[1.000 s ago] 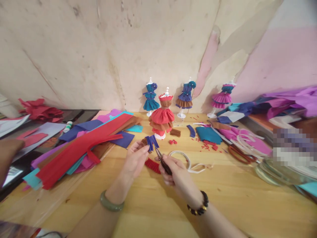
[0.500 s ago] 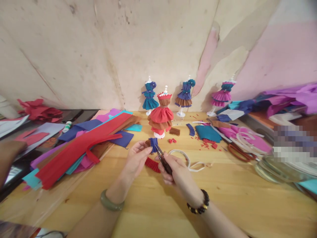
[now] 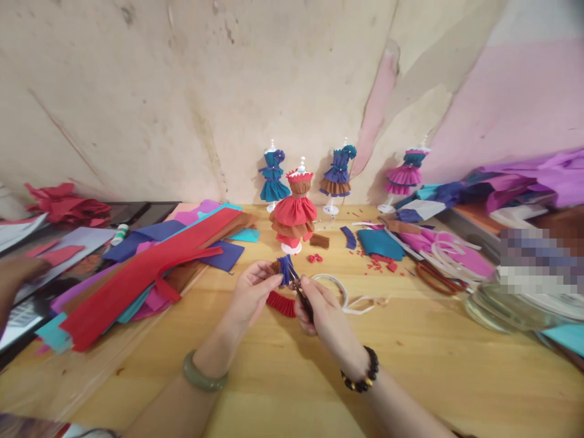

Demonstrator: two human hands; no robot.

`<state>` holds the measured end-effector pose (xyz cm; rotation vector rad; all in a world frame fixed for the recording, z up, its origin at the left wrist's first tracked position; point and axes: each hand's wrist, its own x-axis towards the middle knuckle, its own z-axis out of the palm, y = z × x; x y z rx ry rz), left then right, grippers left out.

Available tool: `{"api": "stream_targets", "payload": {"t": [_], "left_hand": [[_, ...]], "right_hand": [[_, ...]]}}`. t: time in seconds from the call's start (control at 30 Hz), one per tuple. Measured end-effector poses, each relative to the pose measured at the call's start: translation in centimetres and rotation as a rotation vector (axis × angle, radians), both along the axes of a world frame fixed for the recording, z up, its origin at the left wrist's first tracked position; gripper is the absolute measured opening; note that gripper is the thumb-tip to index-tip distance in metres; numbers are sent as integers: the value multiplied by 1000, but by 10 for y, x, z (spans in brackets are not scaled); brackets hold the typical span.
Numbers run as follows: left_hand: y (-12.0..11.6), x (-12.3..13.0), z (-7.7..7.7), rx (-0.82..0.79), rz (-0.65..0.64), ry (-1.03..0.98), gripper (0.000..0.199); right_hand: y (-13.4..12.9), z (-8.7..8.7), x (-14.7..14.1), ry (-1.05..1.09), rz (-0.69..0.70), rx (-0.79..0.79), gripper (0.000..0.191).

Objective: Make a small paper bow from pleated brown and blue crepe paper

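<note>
My left hand (image 3: pixel 250 295) pinches a small pleated strip of blue and brown crepe paper (image 3: pixel 285 271) between thumb and fingers. Dark-handled scissors (image 3: pixel 304 303) are gripped in my right hand (image 3: pixel 325 307), their metal tips at the right edge of the blue pleats. Whether the blades touch the paper is too small to tell. Below the hands, a red pleated strip (image 3: pixel 280 304) lies on the table. Just beyond stands a small dress form in a red and brown paper dress (image 3: pixel 294 210). A little red bow (image 3: pixel 314 258) lies near its base.
Three more dressed forms, one in a teal dress (image 3: pixel 274 188), stand along the wall. Crepe sheets, including a long red one (image 3: pixel 137 277), are piled left. To the right lie orange-handled scissors (image 3: pixel 440 280) and a clear container (image 3: pixel 495 310). Another person's hand (image 3: pixel 22 280) is at far left.
The scissors have shifted slightly against the blue pleats, and my right hand has turned a little. The whole view has moved slightly; the left hand keeps its pinch.
</note>
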<state>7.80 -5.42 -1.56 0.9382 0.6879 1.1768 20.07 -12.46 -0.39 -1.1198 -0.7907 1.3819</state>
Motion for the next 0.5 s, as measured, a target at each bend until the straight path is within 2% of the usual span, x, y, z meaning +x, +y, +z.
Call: {"api": "stream_targets", "payload": {"t": [0.2, 0.5], "left_hand": [[-1, 1, -1, -5, 4, 0, 30], [-2, 1, -4, 1, -33, -2, 29]], "right_hand": [[0, 2, -1, 11, 4, -26, 54], [4, -2, -3, 51, -18, 25, 58]]}}
